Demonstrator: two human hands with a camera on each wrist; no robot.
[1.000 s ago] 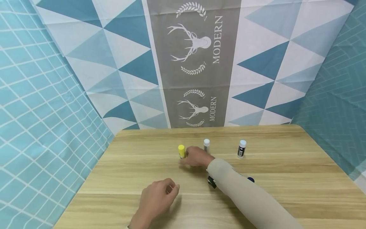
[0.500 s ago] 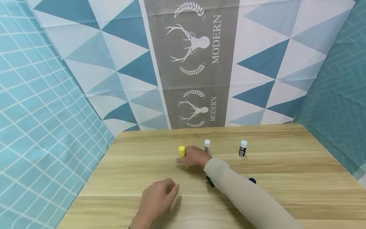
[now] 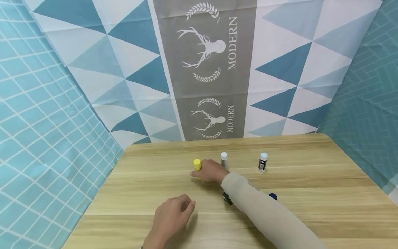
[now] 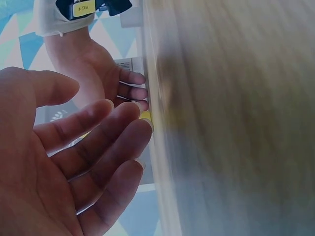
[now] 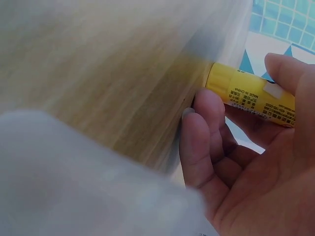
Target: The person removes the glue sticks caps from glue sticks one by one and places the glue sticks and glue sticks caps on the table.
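A yellow glue stick (image 3: 197, 164) stands upright on the wooden table (image 3: 149, 162), its printed side facing the right wrist camera. My right hand (image 3: 212, 171) has its thumb and index finger round the glue stick's body (image 5: 251, 96), while the other fingers curl close to the tabletop. Part of the tube is hidden by the hand. Nearer the front, my left hand (image 3: 172, 216) hovers over the table with loosely bent fingers and holds nothing. The left wrist view shows that palm (image 4: 39, 182) facing inward, and beyond it the right hand (image 4: 91, 73).
Behind my right wrist stands a white-capped grey tube (image 3: 224, 159). Farther right is another white-capped tube (image 3: 262, 162) with a black label. A dark blue round top (image 3: 273, 196) peeks out beyond the right sleeve (image 3: 264, 211). Patterned cloth walls (image 3: 214, 69) border the table.
My right hand has shifted slightly left and brought its thumb and fingers round the yellow glue stick. The left hand has stayed about where it was.
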